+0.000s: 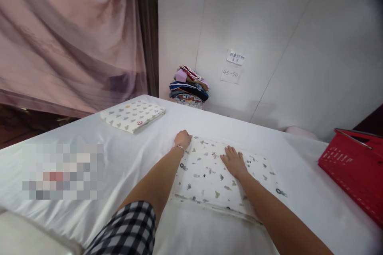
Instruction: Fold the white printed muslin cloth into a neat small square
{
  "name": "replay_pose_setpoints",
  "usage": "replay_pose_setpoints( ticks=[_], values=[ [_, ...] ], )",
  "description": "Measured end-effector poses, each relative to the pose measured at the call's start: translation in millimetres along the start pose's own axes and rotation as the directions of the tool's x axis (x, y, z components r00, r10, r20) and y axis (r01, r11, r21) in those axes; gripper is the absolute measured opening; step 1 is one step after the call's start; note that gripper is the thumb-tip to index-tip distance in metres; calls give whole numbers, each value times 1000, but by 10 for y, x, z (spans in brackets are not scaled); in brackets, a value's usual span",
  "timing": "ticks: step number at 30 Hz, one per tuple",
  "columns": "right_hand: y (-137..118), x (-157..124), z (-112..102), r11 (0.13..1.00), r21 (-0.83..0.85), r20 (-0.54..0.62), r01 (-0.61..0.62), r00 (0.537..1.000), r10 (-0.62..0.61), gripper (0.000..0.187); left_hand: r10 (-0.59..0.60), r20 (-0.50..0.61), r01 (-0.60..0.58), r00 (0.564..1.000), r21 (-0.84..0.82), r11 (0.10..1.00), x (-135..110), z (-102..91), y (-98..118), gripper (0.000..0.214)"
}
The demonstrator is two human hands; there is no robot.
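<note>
A folded white cloth (pixel 209 175) with small printed figures in grey, olive and brown lies on the white-covered table in front of me. At its far left corner is my left hand (pixel 182 139), its fingers curled in and closed on the cloth's edge; the fingertips are partly hidden. My right hand (pixel 233 162) rests flat on the upper middle of the same cloth, fingers stretched out. Farther left lies a second folded cloth (pixel 133 114), white with grey-green motifs.
A red plastic basket (pixel 353 171) with a metal handle stands at the right edge. Behind the table rises a stack of folded clothes (pixel 189 87) by the wall. A pinkish curtain (pixel 74 40) hangs at left. Part of the white tabletop (pixel 128 159) is pixelated at left.
</note>
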State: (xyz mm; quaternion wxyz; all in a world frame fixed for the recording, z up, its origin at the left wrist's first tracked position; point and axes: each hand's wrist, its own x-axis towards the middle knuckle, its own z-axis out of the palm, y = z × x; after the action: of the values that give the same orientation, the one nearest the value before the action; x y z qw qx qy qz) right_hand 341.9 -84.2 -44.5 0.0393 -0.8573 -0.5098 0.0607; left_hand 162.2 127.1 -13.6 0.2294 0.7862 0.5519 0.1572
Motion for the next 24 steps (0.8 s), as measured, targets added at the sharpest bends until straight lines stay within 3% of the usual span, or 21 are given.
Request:
replay_pose_setpoints(
  ticks=[7, 17, 24],
  values=[
    [-10, -5, -6, 1000, -15, -1, -9, 1000, 9, 65, 31, -9, -31, 999, 21, 999, 30, 33, -1, 25],
    [-11, -21, -17, 1000, -7, -13, -17, 1000, 17, 65, -49, 35, 47, 998, 55, 997, 128, 69, -10, 34],
    [-7, -17, -7, 1000, -14, -10, -9, 1000, 9, 65, 76, 21, -78, 997, 126, 989, -25, -53, -37, 31]
  ],
)
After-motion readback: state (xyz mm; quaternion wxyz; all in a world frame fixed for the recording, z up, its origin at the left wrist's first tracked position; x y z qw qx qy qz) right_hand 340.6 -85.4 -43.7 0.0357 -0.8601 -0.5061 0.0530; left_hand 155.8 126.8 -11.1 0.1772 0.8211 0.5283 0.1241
